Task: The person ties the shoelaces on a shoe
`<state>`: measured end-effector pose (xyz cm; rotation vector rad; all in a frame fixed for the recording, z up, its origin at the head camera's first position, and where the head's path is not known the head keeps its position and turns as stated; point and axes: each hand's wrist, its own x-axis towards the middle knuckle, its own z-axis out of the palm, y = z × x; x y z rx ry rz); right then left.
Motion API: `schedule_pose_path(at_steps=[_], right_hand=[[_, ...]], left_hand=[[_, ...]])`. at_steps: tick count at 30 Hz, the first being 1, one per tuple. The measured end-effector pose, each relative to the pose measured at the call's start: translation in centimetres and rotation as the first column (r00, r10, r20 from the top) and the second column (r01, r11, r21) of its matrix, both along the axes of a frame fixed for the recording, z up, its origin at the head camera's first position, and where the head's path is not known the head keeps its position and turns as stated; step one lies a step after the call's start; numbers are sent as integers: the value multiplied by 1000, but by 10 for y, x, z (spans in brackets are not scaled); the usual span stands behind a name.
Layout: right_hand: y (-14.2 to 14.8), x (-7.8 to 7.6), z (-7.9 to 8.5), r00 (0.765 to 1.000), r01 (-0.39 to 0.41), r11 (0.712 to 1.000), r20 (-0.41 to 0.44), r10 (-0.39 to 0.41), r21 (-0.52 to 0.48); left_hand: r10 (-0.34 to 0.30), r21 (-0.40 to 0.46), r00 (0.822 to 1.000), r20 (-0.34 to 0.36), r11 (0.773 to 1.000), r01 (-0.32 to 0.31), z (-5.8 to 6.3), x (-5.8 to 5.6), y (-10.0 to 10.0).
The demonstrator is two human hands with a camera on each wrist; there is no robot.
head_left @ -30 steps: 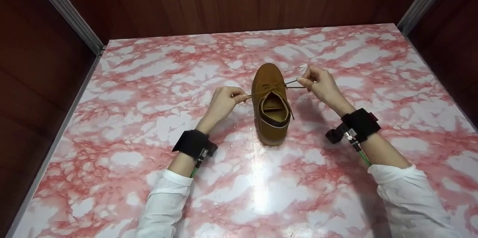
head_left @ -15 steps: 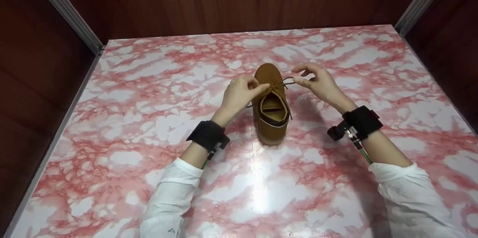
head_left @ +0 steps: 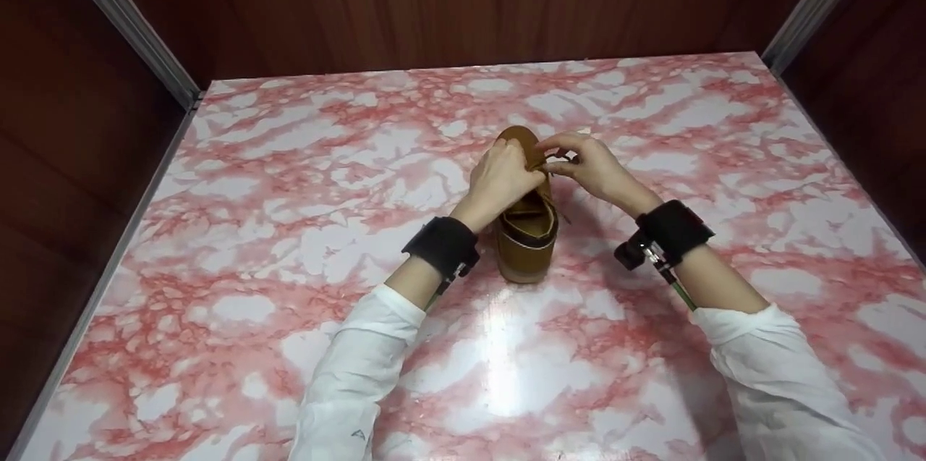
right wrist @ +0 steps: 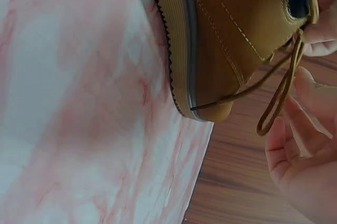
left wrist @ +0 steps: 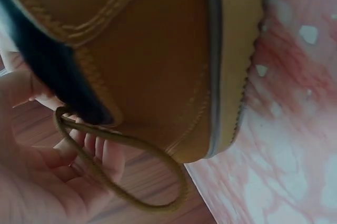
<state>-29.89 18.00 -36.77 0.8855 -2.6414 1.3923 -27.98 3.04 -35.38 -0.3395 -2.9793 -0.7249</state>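
Note:
A tan lace-up shoe (head_left: 525,262) stands upright on the table, toe pointing away. Its brown shoelace (right wrist: 284,84) is tied in a bow, with a loop on each side. My left hand (head_left: 503,175) lies over the shoe's front, thumb and a finger pinching the lace at the knot; the exact contact is partly hidden. In the left wrist view, the left loop (left wrist: 176,182) hangs beside that hand. On the other side, my right hand (head_left: 593,168) is around the right loop, its thumb and fingers spread apart, the thumb close to the lace.
The tabletop (head_left: 253,244) has a red-and-white marbled pattern. A dark wood panel (head_left: 463,5) rises behind it, with more panels at left and right. Black straps with small cameras sit on both wrists.
My left hand has let go of the left loop and moved right to the knot. My right hand has loosened its pinch on the right loop and come closer to the shoe.

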Motion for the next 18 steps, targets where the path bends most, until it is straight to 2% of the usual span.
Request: schedule_pose_path(at_steps=[4, 7, 9, 12, 16, 18], right_hand=[[-5, -2, -1, 999, -41, 999, 8, 41, -10], [-7, -1, 0, 999, -45, 999, 12, 45, -1], [-6, -1, 0, 999, -35, 999, 12, 34, 14], [-5, 0, 0, 1000, -26, 999, 9, 25, 32], [-4, 1, 0, 1000, -25, 999, 16, 24, 44], [-3, 2, 0, 1000, -12, 999, 29, 10, 50]], left_hand=[[-78, 102, 996, 29, 992, 75, 4, -2, -7], [-163, 188, 985, 57, 971, 150, 6, -5, -13], [-227, 230, 971, 75, 951, 204, 8, -8, -17], [-298, 254, 951, 89, 929, 267, 9, -10, -21], [-345, 253, 935, 82, 915, 315, 9, -12, -26], [-373, 268, 926, 63, 900, 344, 8, -12, -29]])
